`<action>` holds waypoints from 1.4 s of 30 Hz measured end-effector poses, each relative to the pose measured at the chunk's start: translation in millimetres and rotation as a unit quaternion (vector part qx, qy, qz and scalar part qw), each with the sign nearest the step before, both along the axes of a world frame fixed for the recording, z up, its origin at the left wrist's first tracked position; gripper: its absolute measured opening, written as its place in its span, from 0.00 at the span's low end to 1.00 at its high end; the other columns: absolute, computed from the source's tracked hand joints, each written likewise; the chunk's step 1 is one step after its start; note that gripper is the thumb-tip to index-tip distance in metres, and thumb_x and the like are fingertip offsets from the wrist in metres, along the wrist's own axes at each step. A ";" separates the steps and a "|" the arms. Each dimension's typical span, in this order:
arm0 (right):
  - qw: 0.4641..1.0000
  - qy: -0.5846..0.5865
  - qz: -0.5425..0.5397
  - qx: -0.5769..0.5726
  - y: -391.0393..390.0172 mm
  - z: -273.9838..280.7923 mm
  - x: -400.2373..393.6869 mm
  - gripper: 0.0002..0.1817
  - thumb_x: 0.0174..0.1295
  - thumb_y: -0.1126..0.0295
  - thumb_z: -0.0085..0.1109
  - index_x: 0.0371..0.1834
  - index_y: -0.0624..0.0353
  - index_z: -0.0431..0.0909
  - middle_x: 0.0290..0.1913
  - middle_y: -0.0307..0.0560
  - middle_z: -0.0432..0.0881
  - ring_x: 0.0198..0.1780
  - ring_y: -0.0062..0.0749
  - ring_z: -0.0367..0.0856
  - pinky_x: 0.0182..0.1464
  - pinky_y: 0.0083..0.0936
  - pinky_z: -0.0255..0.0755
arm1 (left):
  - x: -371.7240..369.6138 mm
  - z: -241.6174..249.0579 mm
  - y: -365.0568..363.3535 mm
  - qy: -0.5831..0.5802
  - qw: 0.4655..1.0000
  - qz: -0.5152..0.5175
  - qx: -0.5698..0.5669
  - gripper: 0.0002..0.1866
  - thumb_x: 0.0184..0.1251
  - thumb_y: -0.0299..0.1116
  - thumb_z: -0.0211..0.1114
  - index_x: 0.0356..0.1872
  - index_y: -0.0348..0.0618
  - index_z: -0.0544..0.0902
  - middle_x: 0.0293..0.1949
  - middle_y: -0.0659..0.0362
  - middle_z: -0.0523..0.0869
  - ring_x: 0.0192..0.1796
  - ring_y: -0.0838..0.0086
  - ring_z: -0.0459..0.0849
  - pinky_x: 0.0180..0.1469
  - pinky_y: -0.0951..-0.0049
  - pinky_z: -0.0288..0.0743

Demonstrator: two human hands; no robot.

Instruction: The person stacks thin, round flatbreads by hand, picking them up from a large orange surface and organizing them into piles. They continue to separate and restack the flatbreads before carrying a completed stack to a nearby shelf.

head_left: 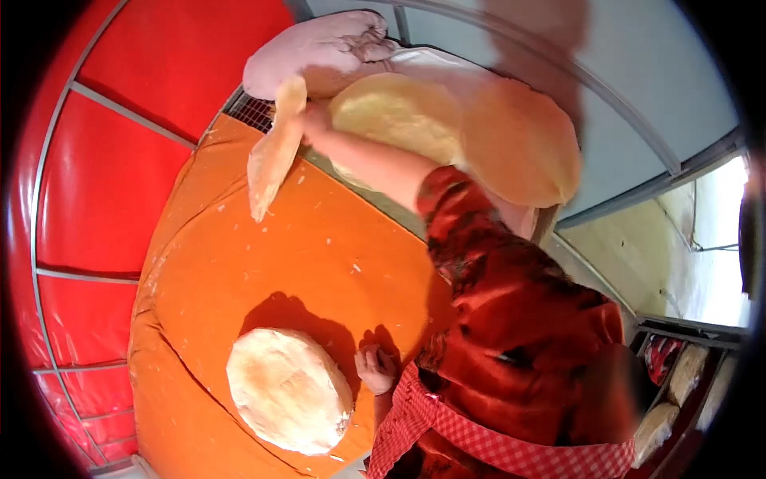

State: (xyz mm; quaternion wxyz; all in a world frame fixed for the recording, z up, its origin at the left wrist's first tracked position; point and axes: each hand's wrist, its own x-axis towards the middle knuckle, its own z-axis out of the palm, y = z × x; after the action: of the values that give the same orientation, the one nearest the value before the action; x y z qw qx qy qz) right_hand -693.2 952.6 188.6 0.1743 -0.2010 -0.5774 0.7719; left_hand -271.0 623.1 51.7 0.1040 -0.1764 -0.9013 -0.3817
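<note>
My right hand [314, 124], at the end of an outstretched arm, is closed on a thin flatbread [276, 156] held nearly edge-on over the far edge of the orange cloth [319, 247]. Beside that hand lies a large pale yellow round of bread [391, 112], and a smoother tan round [519, 140] overlaps it on the right. My left hand [375, 369] rests low on the cloth with its fingers curled, and I see nothing in it. Just left of it sits a thick stack of round flatbreads [289, 389], floured on top.
A bulky pinkish cloth [319, 56] is bunched behind the rounds, near a wire grid [251, 112]. Red panels in a metal frame [92, 239] border the left side. At the right is a rack [678, 383] holding wrapped goods. Small crumbs dot the orange cloth.
</note>
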 end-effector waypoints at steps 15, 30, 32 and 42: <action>0.822 -0.342 -0.160 0.427 237.2 -131.3 214.1 0.15 0.51 0.62 0.57 0.37 0.59 0.83 0.44 0.53 0.84 0.48 0.47 0.83 0.46 0.36 0.77 | 3.9 17.8 12.4 0.058 0.991 -0.012 -0.123 0.09 0.52 0.24 0.57 0.36 0.40 0.78 0.35 0.49 0.78 0.39 0.50 0.78 0.42 0.55 0.74; 0.991 0.067 -0.114 -0.028 244.5 -16.5 208.9 0.11 0.45 0.68 0.67 0.31 0.61 0.84 0.30 0.44 0.83 0.31 0.34 0.81 0.33 0.32 0.74 | 4.2 8.3 9.0 0.093 0.986 -0.019 -0.141 0.08 0.53 0.26 0.55 0.35 0.38 0.77 0.34 0.45 0.77 0.38 0.47 0.76 0.41 0.52 0.71; 0.994 0.082 -0.061 -0.031 284.0 16.5 295.3 0.07 0.45 0.69 0.66 0.28 0.57 0.84 0.27 0.42 0.82 0.29 0.31 0.80 0.31 0.30 0.74 | 4.5 6.8 8.8 0.130 0.979 -0.009 -0.155 0.09 0.53 0.27 0.56 0.35 0.38 0.77 0.35 0.45 0.77 0.39 0.47 0.76 0.42 0.51 0.71; 0.846 -0.380 -0.193 0.320 371.2 -101.8 496.1 0.28 0.41 0.56 0.70 0.46 0.60 0.81 0.35 0.54 0.84 0.43 0.48 0.84 0.48 0.39 0.77 | 7.0 2.9 9.7 0.160 0.965 0.013 -0.208 0.07 0.55 0.26 0.55 0.35 0.37 0.77 0.37 0.46 0.78 0.44 0.45 0.76 0.49 0.50 0.70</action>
State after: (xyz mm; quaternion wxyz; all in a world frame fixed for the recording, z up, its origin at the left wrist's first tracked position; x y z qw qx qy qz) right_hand -197.1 1323.8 86.8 0.1416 -0.5192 -0.7627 0.3587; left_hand -264.0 632.8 54.6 0.2126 -0.2411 -0.9348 -0.1510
